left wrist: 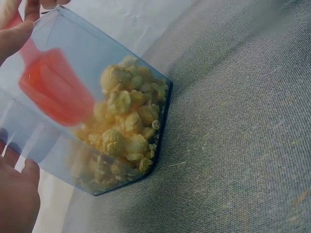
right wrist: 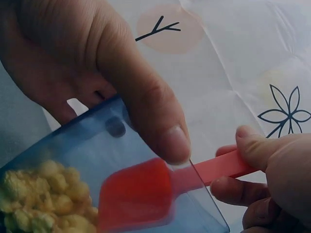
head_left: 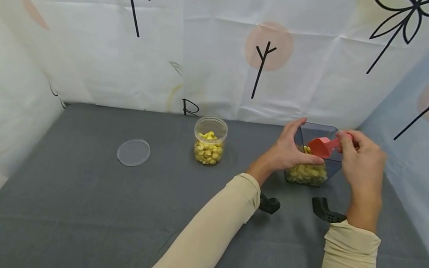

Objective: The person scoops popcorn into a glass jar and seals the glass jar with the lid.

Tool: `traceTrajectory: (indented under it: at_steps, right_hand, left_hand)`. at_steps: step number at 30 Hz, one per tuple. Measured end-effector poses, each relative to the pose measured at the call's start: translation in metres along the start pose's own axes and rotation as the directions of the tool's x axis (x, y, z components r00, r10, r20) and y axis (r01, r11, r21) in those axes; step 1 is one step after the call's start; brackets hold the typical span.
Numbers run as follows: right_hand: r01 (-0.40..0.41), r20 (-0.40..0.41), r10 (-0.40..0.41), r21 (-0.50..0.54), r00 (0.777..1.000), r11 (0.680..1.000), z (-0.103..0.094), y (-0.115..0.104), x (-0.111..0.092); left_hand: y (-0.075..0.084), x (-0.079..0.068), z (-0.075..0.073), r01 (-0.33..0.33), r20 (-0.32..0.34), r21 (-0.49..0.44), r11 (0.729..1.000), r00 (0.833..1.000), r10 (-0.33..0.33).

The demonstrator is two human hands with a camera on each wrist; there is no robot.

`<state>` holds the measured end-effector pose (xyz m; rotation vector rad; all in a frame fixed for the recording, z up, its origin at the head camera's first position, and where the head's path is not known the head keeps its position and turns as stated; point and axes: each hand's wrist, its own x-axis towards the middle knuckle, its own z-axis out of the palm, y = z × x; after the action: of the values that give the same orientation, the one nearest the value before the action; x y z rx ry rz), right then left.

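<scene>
A clear bluish square container [head_left: 313, 131] stands at the right rear of the grey table, popcorn [head_left: 305, 174] filling its lower part. My left hand [head_left: 290, 151] grips it by the near left side, thumb across the front wall close to the rim. Between thumb and fingers, my right hand [head_left: 364, 163] pinches the handle of a red scoop [head_left: 321, 147]. The scoop's bowl [right wrist: 138, 194] is inside the container, its front edge right at the popcorn in the left wrist view. The handle leans out over the rim.
Left of the container stands a round clear jar [head_left: 211, 128] with popcorn in it and its top uncovered. A flat round clear lid [head_left: 133, 152] lies farther left on the grey cloth [head_left: 77, 205]. Patterned white curtains [head_left: 219, 58] hang behind and at both sides.
</scene>
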<state>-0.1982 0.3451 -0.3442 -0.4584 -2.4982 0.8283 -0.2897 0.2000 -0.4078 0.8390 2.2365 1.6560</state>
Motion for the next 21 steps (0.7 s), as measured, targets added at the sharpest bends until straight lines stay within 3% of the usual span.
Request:
traceTrajectory:
  at_steps: [8, 15, 21]
  right_hand:
    - [0.047, 0.118, -0.038, -0.072, 0.992, 0.996, -0.0018, 0.0066, 0.0024]
    - [0.091, 0.297, -0.044, -0.148, 0.954, 0.985, -0.0017, 0.0092, 0.0042]
    - [0.092, 0.283, -0.049, -0.142, 0.958, 0.986, -0.0003, 0.0094, 0.0037]
  left_hand:
    - [-0.0005, 0.0009, 0.0009, -0.005, 0.005, 0.000, 1.000, 1.000, 0.005]
    - [0.0002, 0.0008, 0.0000, -0.009, 0.015, 0.003, 1.000, 1.000, 0.009]
    - [0.0002, -0.0004, -0.0003, -0.008, 0.017, 0.000, 1.000, 1.000, 0.008]
